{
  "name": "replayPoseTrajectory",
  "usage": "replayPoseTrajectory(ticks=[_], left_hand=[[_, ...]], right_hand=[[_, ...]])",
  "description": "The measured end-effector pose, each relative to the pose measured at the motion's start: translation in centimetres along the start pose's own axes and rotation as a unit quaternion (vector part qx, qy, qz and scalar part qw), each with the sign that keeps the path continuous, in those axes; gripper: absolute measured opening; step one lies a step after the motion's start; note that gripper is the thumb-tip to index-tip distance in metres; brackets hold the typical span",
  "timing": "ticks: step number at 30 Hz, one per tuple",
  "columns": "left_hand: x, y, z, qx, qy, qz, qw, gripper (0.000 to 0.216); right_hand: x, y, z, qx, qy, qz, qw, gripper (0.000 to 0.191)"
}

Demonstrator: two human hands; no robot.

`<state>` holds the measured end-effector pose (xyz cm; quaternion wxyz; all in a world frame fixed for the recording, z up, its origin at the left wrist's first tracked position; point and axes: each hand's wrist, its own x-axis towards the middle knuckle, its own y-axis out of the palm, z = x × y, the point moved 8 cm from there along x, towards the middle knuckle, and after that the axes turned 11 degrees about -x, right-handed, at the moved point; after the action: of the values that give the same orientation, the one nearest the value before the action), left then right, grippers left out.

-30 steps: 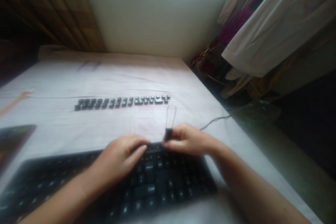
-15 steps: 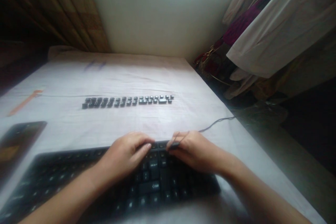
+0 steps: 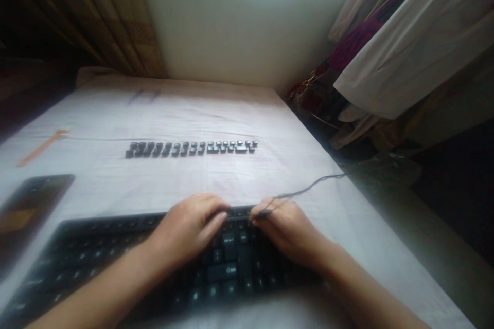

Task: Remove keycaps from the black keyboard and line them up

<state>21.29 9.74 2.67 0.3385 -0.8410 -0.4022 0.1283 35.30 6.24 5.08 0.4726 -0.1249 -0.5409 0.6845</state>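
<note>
A black keyboard [image 3: 226,272] lies on the white cloth below my hands, partly covered by my forearms. My left hand [image 3: 196,223] is closed at its far edge, with thumb and fingers pressed together on the rim near the top row. Just to the right, my right hand [image 3: 283,223] pinches a small dark tool with thin wire-like prongs [image 3: 264,213] over the upper-right keys. Blur hides the tool's exact kind and whether its tip touches a key. Beyond the hands, loose black keycaps [image 3: 185,149] lie in two rows.
A dark phone-like slab [image 3: 34,200] lies at the left, with an orange strip [image 3: 44,148] behind it. A thin black cable [image 3: 316,181] runs off the right edge of the cloth-covered surface [image 3: 301,149]. Clothes [image 3: 401,56] hang at the right.
The view has shifted slightly, so things appear a little further right. My right hand sits slightly lower against the keyboard, still pinching the dark tool; my left hand keeps its place.
</note>
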Motion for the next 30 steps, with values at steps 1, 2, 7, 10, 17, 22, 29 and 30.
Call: replayPoseTrajectory(ticks=[1, 2, 7, 10, 17, 22, 29, 30], left_hand=[[0.0, 0.0, -0.1, 0.003, 0.002, -0.001, 1.000, 0.021], [-0.1, 0.0, -0.1, 0.005, 0.002, -0.002, 1.000, 0.021], [-0.1, -0.1, -0.2, 0.007, 0.004, -0.007, 1.000, 0.021], [0.0, 0.0, -0.3, 0.011, 0.009, -0.004, 1.000, 0.021], [-0.3, 0.2, -1.1, 0.069, 0.009, 0.000, 0.998, 0.022], [-0.7, 0.3, -1.2, 0.091, 0.000, 0.001, 0.996, 0.023], [-0.7, 0.3, -3.3, 0.083, 0.053, -0.034, 0.995, 0.033], [-0.7, 0.4, -3.7, 0.069, 0.061, -0.039, 0.995, 0.034]], right_hand=[[0.0, -0.1, 0.0, 0.009, 0.003, -0.010, 1.000, 0.017], [-0.1, -0.1, 0.1, 0.018, 0.004, -0.016, 1.000, 0.017], [0.0, -0.2, 0.4, 0.022, 0.006, -0.021, 1.000, 0.018], [0.0, -0.2, 0.3, 0.036, 0.012, -0.030, 0.999, 0.019], [-0.5, -0.8, -0.6, 0.066, 0.064, -0.065, 0.994, 0.016], [-0.9, -1.9, -2.4, 0.135, 0.165, -0.099, 0.972, 0.020], [-0.4, -2.4, -0.8, 0.106, 0.103, -0.133, 0.980, 0.016], [-0.3, -2.4, -0.3, 0.109, 0.087, -0.137, 0.981, 0.015]])
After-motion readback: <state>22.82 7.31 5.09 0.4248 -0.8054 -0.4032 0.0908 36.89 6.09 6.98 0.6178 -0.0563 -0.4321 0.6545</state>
